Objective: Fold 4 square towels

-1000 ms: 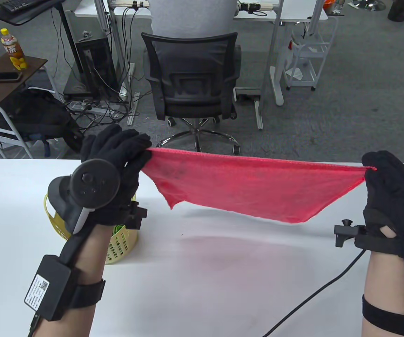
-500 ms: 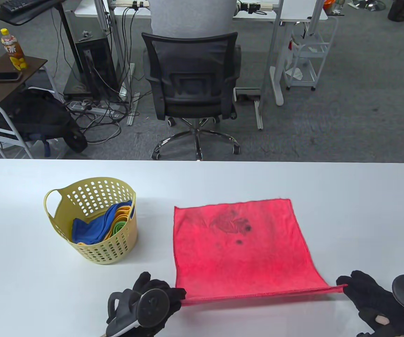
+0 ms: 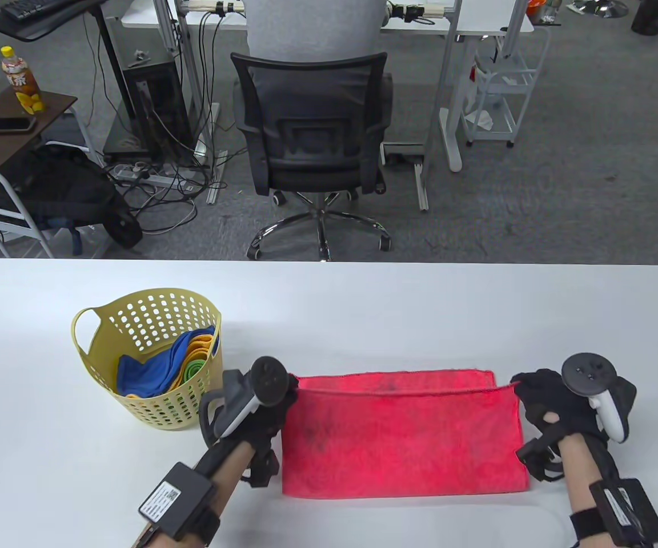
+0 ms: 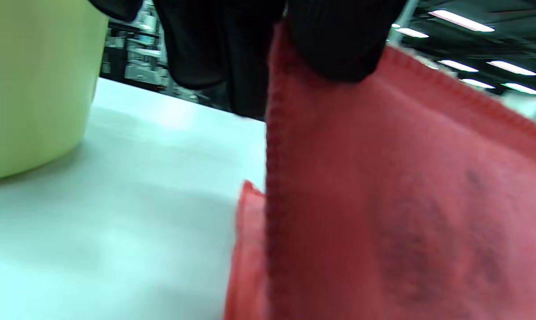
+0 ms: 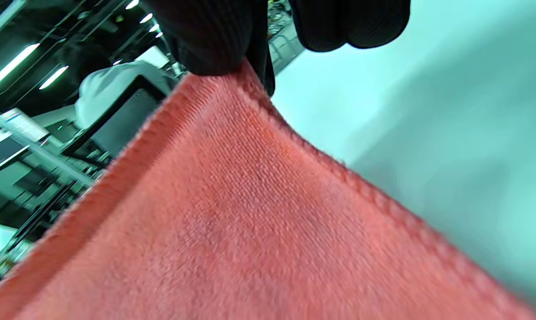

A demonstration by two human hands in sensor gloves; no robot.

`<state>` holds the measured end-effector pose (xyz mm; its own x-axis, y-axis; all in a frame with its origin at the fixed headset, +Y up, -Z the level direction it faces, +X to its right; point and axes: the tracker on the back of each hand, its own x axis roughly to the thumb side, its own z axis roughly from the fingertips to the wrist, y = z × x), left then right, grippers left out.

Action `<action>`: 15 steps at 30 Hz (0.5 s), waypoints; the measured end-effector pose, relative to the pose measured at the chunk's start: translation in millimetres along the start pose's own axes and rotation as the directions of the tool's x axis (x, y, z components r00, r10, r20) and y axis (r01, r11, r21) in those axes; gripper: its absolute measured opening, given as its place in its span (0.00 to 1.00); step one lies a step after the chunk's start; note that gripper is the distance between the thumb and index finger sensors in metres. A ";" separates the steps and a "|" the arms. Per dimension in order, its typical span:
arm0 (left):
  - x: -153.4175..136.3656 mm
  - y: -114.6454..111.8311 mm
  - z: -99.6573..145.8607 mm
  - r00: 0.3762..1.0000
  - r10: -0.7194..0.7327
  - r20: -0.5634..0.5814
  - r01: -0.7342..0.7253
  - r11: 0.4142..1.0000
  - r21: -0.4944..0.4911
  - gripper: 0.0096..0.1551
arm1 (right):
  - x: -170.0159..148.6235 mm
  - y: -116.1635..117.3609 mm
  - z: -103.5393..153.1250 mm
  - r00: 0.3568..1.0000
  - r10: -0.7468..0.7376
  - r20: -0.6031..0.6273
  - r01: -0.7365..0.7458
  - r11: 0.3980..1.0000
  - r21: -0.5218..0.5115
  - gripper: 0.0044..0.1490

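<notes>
A red towel [image 3: 403, 439] with dark stains lies on the white table [image 3: 363, 297], doubled over front to back. My left hand [image 3: 283, 397] pinches the upper layer's left corner; the corner shows between the fingers in the left wrist view [image 4: 290, 71]. My right hand [image 3: 526, 391] pinches the upper layer's right corner, which shows in the right wrist view [image 5: 232, 84]. The upper layer's edge sits just short of the lower layer's far edge. A yellow basket [image 3: 152, 411] at the left holds more towels [image 3: 146, 374], blue, orange and green.
The basket stands just left of my left hand; its wall shows in the left wrist view [image 4: 32, 84]. An office chair [image 3: 312, 142] stands beyond the table's far edge. Bare table lies to the far side and right of the towel.
I held the towel stretched in the air, then laid it flat with my hands at its near corners. Now both hands have carried those corners away from me, doubling the towel over.
</notes>
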<state>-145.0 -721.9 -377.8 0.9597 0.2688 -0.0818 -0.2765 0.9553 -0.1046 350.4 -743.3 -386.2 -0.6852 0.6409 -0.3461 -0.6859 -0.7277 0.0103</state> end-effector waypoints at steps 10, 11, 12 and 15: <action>-15.5 -32.5 19.4 0.997 -0.030 0.070 0.042 0.983 -0.180 0.37 | -25.7 30.9 6.9 0.909 0.282 -0.307 -0.257 0.959 0.120 0.46; -17.0 -39.4 25.9 0.992 -0.078 0.097 0.098 0.970 -0.224 0.38 | -28.3 37.5 10.7 0.903 0.300 -0.307 -0.259 0.951 0.167 0.46; -17.9 -45.2 30.4 0.986 -0.120 0.117 0.146 0.956 -0.253 0.40 | -28.0 42.2 14.3 0.901 0.315 -0.300 -0.272 0.946 0.177 0.47; -21.7 -62.8 44.2 0.948 -0.271 0.169 0.312 0.898 -0.311 0.45 | -23.9 61.8 22.3 0.874 0.413 -0.256 -0.403 0.911 0.092 0.48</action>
<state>-146.3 -782.3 -325.7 0.9928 0.0163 0.1184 0.0362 0.9034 -0.4273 319.0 -798.1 -356.3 -0.8190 0.1974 -0.5388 -0.3711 -0.8984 0.2350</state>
